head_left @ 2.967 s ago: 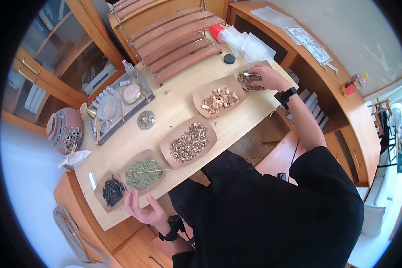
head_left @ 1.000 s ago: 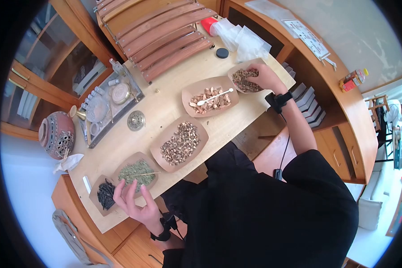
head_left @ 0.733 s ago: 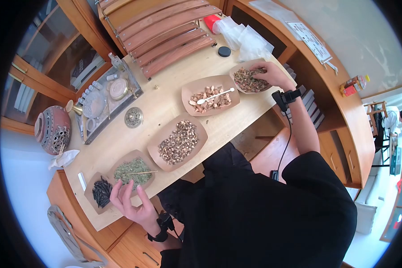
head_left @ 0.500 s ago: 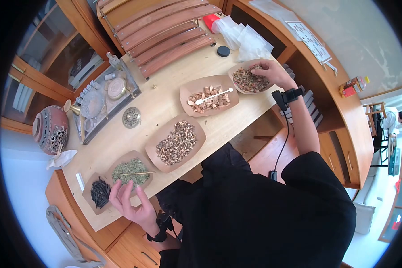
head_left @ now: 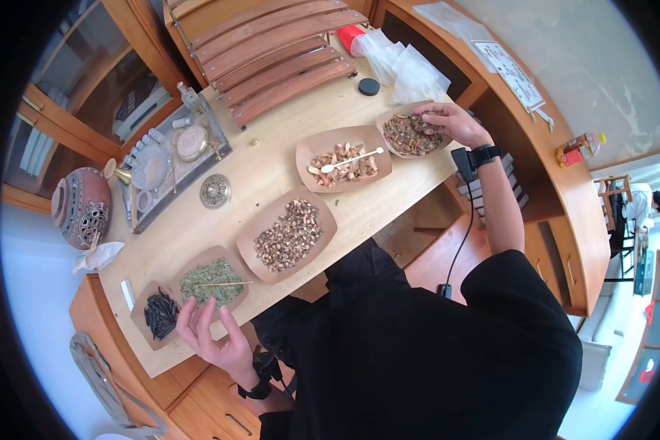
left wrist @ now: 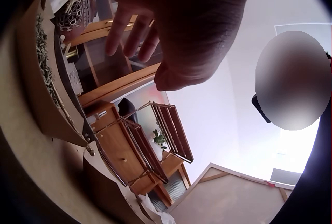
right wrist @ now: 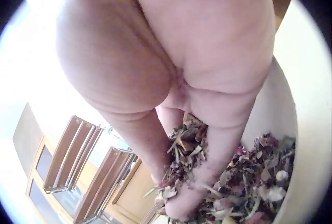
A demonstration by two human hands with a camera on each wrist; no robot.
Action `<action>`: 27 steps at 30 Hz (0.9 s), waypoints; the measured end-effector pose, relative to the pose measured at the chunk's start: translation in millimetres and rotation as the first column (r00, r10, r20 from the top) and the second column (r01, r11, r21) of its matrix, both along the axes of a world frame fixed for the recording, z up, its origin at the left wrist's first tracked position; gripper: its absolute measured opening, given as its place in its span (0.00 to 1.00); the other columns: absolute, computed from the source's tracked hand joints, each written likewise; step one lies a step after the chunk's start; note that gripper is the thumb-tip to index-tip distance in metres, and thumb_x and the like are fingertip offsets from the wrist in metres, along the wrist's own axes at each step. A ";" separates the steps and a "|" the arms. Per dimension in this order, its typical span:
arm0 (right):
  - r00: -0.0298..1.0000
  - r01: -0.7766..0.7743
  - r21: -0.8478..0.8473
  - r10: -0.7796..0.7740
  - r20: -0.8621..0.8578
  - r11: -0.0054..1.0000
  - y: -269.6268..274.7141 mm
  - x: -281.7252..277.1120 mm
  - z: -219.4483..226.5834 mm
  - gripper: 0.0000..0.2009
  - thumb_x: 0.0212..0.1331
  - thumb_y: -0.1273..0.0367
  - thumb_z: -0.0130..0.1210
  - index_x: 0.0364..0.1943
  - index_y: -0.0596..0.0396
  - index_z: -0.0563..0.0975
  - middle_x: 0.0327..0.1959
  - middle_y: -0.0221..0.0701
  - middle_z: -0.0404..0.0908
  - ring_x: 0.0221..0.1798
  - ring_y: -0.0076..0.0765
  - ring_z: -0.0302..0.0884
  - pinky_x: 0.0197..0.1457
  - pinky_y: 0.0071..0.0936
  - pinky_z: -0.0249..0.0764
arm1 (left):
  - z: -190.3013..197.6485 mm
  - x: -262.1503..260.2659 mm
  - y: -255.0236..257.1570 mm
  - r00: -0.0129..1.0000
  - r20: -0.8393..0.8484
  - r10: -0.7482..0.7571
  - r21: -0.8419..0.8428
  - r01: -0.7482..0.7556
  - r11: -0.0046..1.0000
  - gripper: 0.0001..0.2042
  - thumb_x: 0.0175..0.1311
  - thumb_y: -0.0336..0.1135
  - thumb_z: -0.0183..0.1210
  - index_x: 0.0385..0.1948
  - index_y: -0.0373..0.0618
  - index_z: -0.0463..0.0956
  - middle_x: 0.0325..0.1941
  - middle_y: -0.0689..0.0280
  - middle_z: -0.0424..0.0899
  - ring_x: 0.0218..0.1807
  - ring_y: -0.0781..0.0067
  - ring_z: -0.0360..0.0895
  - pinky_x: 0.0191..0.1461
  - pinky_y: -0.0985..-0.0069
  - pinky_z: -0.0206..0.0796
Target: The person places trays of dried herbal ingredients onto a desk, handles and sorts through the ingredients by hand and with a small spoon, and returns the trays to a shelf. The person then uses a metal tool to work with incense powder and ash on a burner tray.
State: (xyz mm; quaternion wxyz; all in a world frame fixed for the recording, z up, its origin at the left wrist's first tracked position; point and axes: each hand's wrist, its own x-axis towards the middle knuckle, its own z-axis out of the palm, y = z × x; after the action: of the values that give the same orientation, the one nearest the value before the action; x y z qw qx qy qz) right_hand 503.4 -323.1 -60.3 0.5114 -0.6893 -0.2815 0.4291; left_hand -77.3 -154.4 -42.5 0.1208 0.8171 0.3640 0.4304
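My right hand (head_left: pixel 455 123) is over the far right side of a paper tray (head_left: pixel 400 110) of mixed dried petals and leaves (head_left: pixel 411 137). The right wrist view shows a clump of this dried mix (right wrist: pixel 188 141) pinched between thumb and fingers, just above the pile. A small white spoon (head_left: pixel 353 159) lies across pale dried chips (head_left: pixel 331 176) in the neighbouring tray. My left hand (head_left: pixel 214 343), fingers apart and loosely bent, holds nothing; it hovers by the near edge of a tray of green dried herb (head_left: pixel 211 282), where a thin stick (head_left: pixel 231 284) lies.
A tray of chopped brown pieces (head_left: pixel 290 235) sits mid-table, and one with black strips (head_left: pixel 161 314) at the left end. Behind are a grey tray of small vessels (head_left: pixel 165 194), a round metal piece (head_left: pixel 215 191), a black lid (head_left: pixel 369 87), a slatted wooden rack (head_left: pixel 271 66) and plastic bags (head_left: pixel 418 77).
The white spoon, earlier in the far right tray by my right hand, now lies on the pale chips. My right hand has risen from the mix towards that tray's far side. The left hand barely moved.
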 end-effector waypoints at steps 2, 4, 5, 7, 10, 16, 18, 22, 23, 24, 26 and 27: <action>1.000 -0.016 -0.021 0.016 0.013 1.000 0.7 4.5 0.8 0.14 0.75 0.70 0.55 0.60 0.56 0.81 0.54 0.26 0.83 0.54 0.20 0.78 0.59 0.24 0.77 | -0.8 1.0 -0.4 1.000 0.003 -0.009 0.000 0.009 1.000 0.13 0.61 0.18 0.63 0.47 0.37 0.83 0.61 0.53 0.74 0.57 0.56 0.77 0.58 0.64 0.72; 0.999 -0.029 -0.041 0.030 0.025 0.999 2.1 2.0 6.3 0.13 0.76 0.70 0.55 0.60 0.56 0.81 0.54 0.26 0.83 0.55 0.20 0.78 0.61 0.24 0.78 | -1.5 1.6 0.1 1.000 0.013 -0.017 -0.020 0.017 1.000 0.13 0.61 0.18 0.63 0.47 0.37 0.83 0.61 0.53 0.74 0.58 0.55 0.77 0.59 0.64 0.72; 0.996 -0.046 -0.054 0.050 0.068 0.997 2.8 1.7 9.8 0.14 0.76 0.70 0.54 0.60 0.57 0.81 0.54 0.27 0.84 0.55 0.21 0.79 0.62 0.25 0.77 | -1.8 2.3 0.7 1.000 0.012 -0.020 -0.020 0.020 1.000 0.13 0.61 0.18 0.63 0.47 0.37 0.83 0.61 0.53 0.74 0.58 0.55 0.77 0.59 0.64 0.72; 0.992 -0.061 -0.071 0.068 0.106 0.996 4.1 0.9 12.2 0.14 0.77 0.70 0.53 0.60 0.57 0.80 0.54 0.28 0.84 0.56 0.22 0.79 0.64 0.25 0.77 | -2.1 3.7 -0.6 1.000 0.006 -0.017 -0.014 0.017 1.000 0.12 0.61 0.18 0.63 0.47 0.37 0.83 0.61 0.53 0.74 0.57 0.55 0.78 0.58 0.63 0.73; 0.997 -0.028 -0.077 0.034 0.074 0.997 4.4 1.5 15.6 0.14 0.76 0.72 0.52 0.61 0.58 0.80 0.54 0.29 0.85 0.56 0.23 0.81 0.66 0.26 0.77 | -3.4 6.0 -4.4 0.998 0.053 -0.014 -0.071 0.018 0.997 0.13 0.63 0.18 0.62 0.48 0.41 0.83 0.59 0.56 0.76 0.62 0.55 0.74 0.66 0.59 0.66; 0.949 -0.187 -0.114 0.210 0.235 0.976 7.3 4.0 33.8 0.15 0.73 0.75 0.54 0.60 0.59 0.80 0.54 0.32 0.86 0.57 0.26 0.82 0.63 0.25 0.78 | -5.5 4.4 -7.3 0.999 0.048 -0.010 -0.068 0.013 0.998 0.13 0.63 0.18 0.62 0.48 0.41 0.83 0.59 0.56 0.76 0.62 0.55 0.74 0.66 0.59 0.66; 0.924 -0.134 -0.141 0.175 0.340 0.981 9.7 1.5 39.3 0.14 0.71 0.75 0.57 0.57 0.59 0.82 0.50 0.31 0.87 0.53 0.25 0.83 0.59 0.25 0.80 | -6.3 3.6 -7.9 0.998 0.056 -0.007 -0.077 0.012 0.997 0.13 0.63 0.18 0.62 0.48 0.41 0.83 0.59 0.56 0.76 0.62 0.55 0.74 0.66 0.60 0.66; 0.913 -0.094 -0.201 0.165 0.373 0.975 16.6 -3.9 52.7 0.12 0.69 0.74 0.60 0.53 0.59 0.84 0.46 0.30 0.88 0.48 0.23 0.84 0.53 0.24 0.82 | -7.7 2.8 -9.1 0.998 0.061 -0.004 -0.082 0.009 0.997 0.13 0.63 0.18 0.62 0.48 0.41 0.83 0.59 0.56 0.76 0.62 0.55 0.74 0.66 0.59 0.67; 0.904 -0.100 -0.201 0.174 0.391 0.974 18.1 -4.2 54.7 0.11 0.69 0.73 0.61 0.52 0.59 0.84 0.44 0.29 0.88 0.47 0.22 0.85 0.51 0.23 0.83 | -8.2 2.8 -9.5 0.998 0.063 -0.002 -0.084 0.007 0.996 0.13 0.63 0.18 0.62 0.48 0.41 0.83 0.59 0.56 0.76 0.62 0.55 0.74 0.66 0.59 0.67; 0.895 -0.106 -0.201 0.182 0.408 0.974 19.1 -4.2 55.8 0.10 0.69 0.72 0.61 0.50 0.59 0.84 0.42 0.27 0.88 0.45 0.21 0.85 0.50 0.23 0.83 | -8.6 2.6 -9.8 0.998 0.064 -0.002 -0.085 0.007 0.996 0.13 0.63 0.18 0.62 0.48 0.41 0.83 0.59 0.55 0.76 0.62 0.55 0.74 0.66 0.59 0.67; 0.884 -0.108 -0.188 0.181 0.431 0.976 20.2 -4.0 54.5 0.09 0.69 0.71 0.62 0.49 0.58 0.85 0.41 0.28 0.89 0.43 0.21 0.85 0.48 0.22 0.82 | -9.9 1.2 -9.8 0.998 0.065 0.000 -0.087 0.005 0.996 0.13 0.63 0.18 0.62 0.48 0.41 0.83 0.59 0.55 0.76 0.62 0.55 0.74 0.66 0.59 0.67; 0.874 -0.109 -0.172 0.177 0.453 0.979 21.0 -4.3 53.6 0.08 0.69 0.70 0.62 0.47 0.58 0.85 0.39 0.28 0.89 0.40 0.20 0.85 0.47 0.22 0.81 | -11.0 0.2 -9.3 0.998 0.061 -0.003 -0.080 0.008 0.997 0.13 0.63 0.18 0.62 0.48 0.41 0.83 0.60 0.55 0.76 0.62 0.55 0.74 0.66 0.60 0.67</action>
State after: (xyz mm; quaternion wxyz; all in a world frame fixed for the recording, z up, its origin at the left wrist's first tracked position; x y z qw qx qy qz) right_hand 499.1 -302.1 -6.6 0.3456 -0.7838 -0.4150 0.3066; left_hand -77.0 -163.6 -53.5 0.1656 0.7992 0.3749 0.4397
